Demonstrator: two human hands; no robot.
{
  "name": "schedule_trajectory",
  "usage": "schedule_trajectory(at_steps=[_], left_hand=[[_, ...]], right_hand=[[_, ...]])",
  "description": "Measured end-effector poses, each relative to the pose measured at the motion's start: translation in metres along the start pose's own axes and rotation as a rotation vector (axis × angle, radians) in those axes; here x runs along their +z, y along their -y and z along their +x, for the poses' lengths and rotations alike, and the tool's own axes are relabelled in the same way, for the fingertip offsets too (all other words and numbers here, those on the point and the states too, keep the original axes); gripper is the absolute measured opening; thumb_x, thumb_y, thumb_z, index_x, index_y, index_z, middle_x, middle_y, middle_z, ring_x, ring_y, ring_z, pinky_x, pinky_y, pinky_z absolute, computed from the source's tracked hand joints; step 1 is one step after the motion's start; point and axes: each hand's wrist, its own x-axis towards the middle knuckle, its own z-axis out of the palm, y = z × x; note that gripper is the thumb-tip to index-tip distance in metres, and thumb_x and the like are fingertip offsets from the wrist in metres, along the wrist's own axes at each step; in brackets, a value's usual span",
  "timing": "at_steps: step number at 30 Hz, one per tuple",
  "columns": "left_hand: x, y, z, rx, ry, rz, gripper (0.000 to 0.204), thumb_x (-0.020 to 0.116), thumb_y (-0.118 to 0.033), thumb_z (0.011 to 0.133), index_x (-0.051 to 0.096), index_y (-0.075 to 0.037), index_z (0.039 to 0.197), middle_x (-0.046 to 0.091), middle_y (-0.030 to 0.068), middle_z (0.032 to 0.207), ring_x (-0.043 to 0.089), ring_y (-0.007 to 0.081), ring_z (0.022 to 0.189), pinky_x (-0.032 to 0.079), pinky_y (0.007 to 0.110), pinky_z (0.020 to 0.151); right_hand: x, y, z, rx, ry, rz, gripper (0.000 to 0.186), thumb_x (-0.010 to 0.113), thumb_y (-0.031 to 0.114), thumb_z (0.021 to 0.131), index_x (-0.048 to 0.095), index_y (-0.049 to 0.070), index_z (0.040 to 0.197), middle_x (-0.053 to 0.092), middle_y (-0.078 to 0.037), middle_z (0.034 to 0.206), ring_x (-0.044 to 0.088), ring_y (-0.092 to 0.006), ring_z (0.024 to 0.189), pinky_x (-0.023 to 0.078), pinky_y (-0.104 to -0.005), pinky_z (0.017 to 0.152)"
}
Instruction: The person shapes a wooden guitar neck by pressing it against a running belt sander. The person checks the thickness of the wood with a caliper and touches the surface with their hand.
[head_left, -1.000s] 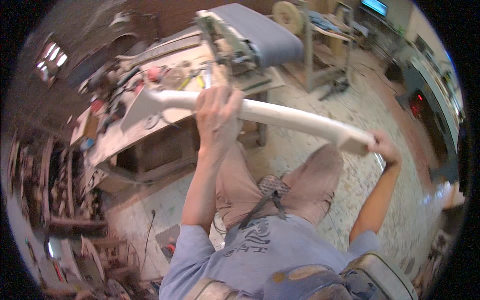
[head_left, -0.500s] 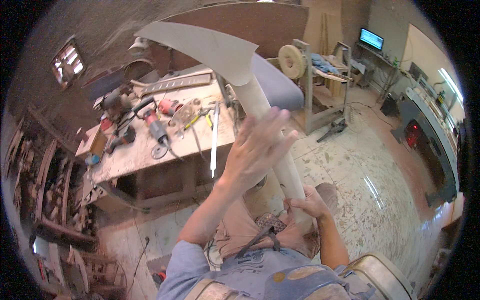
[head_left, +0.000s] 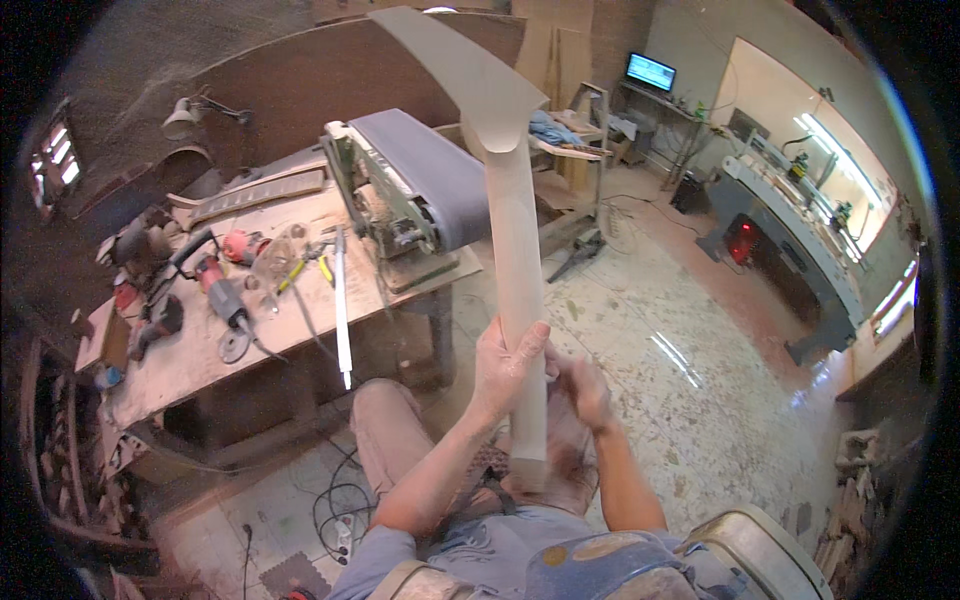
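My left hand [head_left: 505, 370] is wrapped round a long pale piece [head_left: 515, 240], which stands almost upright in front of me, with a broad curved flat end at the top and a square-ended shaft running down over my lap. My right hand [head_left: 585, 390] is closed beside the shaft, just right of my left hand, slightly blurred; its fingertips are partly hidden, so what it holds cannot be made out. Behind the piece stands a belt sander [head_left: 405, 175] on a wooden workbench [head_left: 175, 375].
The bench carries a grey-red angle grinder [head_left: 225, 300], pliers and other tools. A rack [head_left: 595, 210] stands behind the piece, a monitor [head_left: 650, 72] on the back wall, a dark machine [head_left: 800, 275] at right. Cables [head_left: 340, 500] lie on the tiled floor by my legs.
The piece has swung from horizontal to nearly upright. My left hand, lifted with fingers apart half a second ago, has closed round the shaft lower down. My right hand has shifted slightly.
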Motion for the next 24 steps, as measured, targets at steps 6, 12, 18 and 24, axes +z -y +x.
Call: schedule_trajectory(at_steps=[6, 12, 18, 24], left_hand=[[-0.007, 0.01, 0.029, -0.14, 0.211, 0.042, 0.031, 0.075, -0.018, 0.091, 0.058, 0.001, 0.109, 0.064, 0.0072, 0.074, 0.065, 0.016, 0.06, 0.052, 0.032, 0.051], [-0.038, 0.028, 0.045, -0.253, 0.404, -0.009, 0.038, 0.079, -0.022, 0.087, 0.061, 0.004, 0.109, 0.065, 0.0052, 0.074, 0.062, 0.0129, 0.056, 0.051, 0.029, 0.051], [-0.078, 0.047, 0.059, -0.314, 0.531, -0.026, 0.045, 0.083, -0.029, 0.082, 0.065, 0.003, 0.108, 0.068, 0.0063, 0.079, 0.064, 0.0121, 0.059, 0.052, 0.028, 0.054], [-0.102, 0.064, 0.072, -0.025, 0.374, 0.208, 0.055, 0.088, -0.036, 0.07, 0.069, 0.002, 0.104, 0.073, 0.0141, 0.086, 0.07, 0.0245, 0.074, 0.055, 0.036, 0.069]], right_hand=[[0.009, 0.19, 0.093, -0.568, -0.21, -0.399, 0.068, 0.025, 0.053, 0.11, 0.057, -0.002, 0.134, 0.067, -0.015, 0.119, 0.064, -0.0258, 0.11, 0.051, -0.0453, 0.099], [0.068, 0.281, 0.16, -0.45, 0.247, -0.425, 0.065, 0.033, 0.046, 0.11, 0.04, -0.005, 0.149, 0.057, -0.024, 0.137, 0.06, -0.0317, 0.123, 0.048, -0.0473, 0.107], [0.086, 0.255, 0.172, -0.385, 0.025, -0.593, 0.047, 0.043, 0.032, 0.107, 0.051, -0.005, 0.136, 0.066, -0.024, 0.12, 0.071, -0.0283, 0.1, 0.06, -0.0382, 0.087], [0.106, 0.233, 0.18, -0.4, -0.155, -0.64, 0.043, 0.047, 0.028, 0.106, 0.051, -0.006, 0.132, 0.067, -0.023, 0.113, 0.072, -0.0285, 0.096, 0.062, -0.0401, 0.082]])
